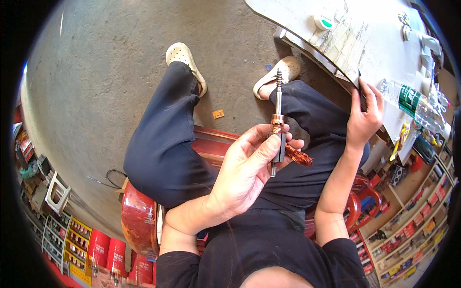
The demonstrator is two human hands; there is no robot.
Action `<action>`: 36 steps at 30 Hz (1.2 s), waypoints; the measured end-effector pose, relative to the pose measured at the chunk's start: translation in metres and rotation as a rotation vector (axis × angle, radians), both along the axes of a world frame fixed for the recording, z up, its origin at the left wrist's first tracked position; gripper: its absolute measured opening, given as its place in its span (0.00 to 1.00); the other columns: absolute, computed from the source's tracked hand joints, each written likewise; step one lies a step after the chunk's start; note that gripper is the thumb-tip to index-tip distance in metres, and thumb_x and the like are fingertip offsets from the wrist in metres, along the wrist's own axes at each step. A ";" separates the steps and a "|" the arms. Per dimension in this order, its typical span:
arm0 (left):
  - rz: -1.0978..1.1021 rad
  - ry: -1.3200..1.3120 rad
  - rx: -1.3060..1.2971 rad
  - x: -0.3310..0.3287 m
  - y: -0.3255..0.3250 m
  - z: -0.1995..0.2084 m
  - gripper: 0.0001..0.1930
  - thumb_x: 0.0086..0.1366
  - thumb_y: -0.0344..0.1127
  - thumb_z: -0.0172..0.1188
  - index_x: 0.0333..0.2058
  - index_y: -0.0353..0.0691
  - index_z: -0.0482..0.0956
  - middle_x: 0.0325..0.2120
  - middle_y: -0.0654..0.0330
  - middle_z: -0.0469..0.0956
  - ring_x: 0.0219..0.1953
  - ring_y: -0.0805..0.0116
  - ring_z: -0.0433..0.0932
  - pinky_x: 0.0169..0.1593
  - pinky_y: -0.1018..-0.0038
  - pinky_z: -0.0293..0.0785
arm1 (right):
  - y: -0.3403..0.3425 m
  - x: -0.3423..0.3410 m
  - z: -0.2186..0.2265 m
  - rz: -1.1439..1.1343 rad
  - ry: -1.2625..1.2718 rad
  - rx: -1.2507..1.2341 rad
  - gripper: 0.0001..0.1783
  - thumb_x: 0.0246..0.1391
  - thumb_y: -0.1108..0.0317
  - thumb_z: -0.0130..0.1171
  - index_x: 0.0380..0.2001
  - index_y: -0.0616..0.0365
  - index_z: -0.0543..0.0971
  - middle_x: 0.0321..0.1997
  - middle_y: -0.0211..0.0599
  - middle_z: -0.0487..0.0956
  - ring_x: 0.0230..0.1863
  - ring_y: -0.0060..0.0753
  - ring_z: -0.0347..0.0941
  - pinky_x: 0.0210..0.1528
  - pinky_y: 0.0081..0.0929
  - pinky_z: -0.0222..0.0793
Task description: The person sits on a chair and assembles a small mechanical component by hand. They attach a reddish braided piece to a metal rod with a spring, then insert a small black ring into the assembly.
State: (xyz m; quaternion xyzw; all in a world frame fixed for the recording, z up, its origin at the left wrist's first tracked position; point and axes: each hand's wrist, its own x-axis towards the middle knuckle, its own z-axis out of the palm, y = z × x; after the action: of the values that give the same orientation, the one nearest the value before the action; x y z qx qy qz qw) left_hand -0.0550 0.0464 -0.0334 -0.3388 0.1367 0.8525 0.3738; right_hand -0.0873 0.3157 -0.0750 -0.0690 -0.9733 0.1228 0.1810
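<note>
Over my lap, my left hand (254, 156) pinches a small motor armature (277, 117) between thumb and fingers. Its thin steel shaft stands nearly upright, with a spiral tip at the top. Below the shaft come a copper ring and a dark core, and a loose bundle of copper wire (299, 156) sticks out to the right. At the table's near edge, my right hand (366, 113) has curled fingers around a thin dark piece (359, 77); its full shape is hidden. The pale table (297, 17) reaches across the upper right.
On the table are a round white-and-green container (323, 22) and a clear bottle with a green label (415, 103) lying down. A yellow packet (401, 139) is near its edge. Red drums (116, 257) stand at the lower left, and stocked shelves (408, 235) at the lower right.
</note>
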 end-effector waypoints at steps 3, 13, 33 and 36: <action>-0.003 0.008 0.004 -0.001 0.000 0.001 0.15 0.69 0.35 0.53 0.52 0.38 0.69 0.47 0.55 0.73 0.54 0.58 0.74 0.53 0.69 0.77 | 0.002 0.000 0.000 0.003 0.008 -0.004 0.15 0.46 0.77 0.66 0.40 0.55 0.83 0.37 0.38 0.79 0.39 0.37 0.76 0.45 0.29 0.71; -0.023 0.017 -0.019 -0.002 0.001 0.001 0.18 0.67 0.36 0.56 0.53 0.36 0.68 0.47 0.55 0.74 0.53 0.58 0.74 0.53 0.68 0.76 | -0.031 0.007 0.036 -0.006 -0.154 -0.858 0.08 0.56 0.83 0.54 0.38 0.67 0.79 0.40 0.35 0.76 0.42 0.23 0.72 0.47 0.18 0.66; -0.050 0.053 -0.146 0.004 0.009 -0.007 0.16 0.67 0.32 0.57 0.50 0.33 0.69 0.41 0.60 0.79 0.39 0.82 0.74 0.39 0.86 0.68 | -0.089 -0.009 0.067 0.409 -0.635 -0.682 0.08 0.41 0.79 0.65 0.29 0.61 0.81 0.25 0.37 0.75 0.26 0.34 0.72 0.28 0.26 0.67; -0.034 0.056 -0.152 0.007 0.009 -0.010 0.16 0.67 0.31 0.57 0.51 0.33 0.69 0.43 0.58 0.77 0.44 0.76 0.75 0.46 0.79 0.71 | -0.090 -0.008 0.067 0.417 -0.639 -0.657 0.09 0.40 0.79 0.66 0.29 0.61 0.81 0.25 0.37 0.74 0.26 0.34 0.72 0.28 0.26 0.68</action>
State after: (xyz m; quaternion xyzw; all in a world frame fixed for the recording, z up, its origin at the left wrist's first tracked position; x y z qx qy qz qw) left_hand -0.0475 0.0553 -0.0429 -0.3398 0.2171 0.8424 0.3575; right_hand -0.0957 0.2258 -0.0076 0.0394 -0.8831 0.4290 -0.1856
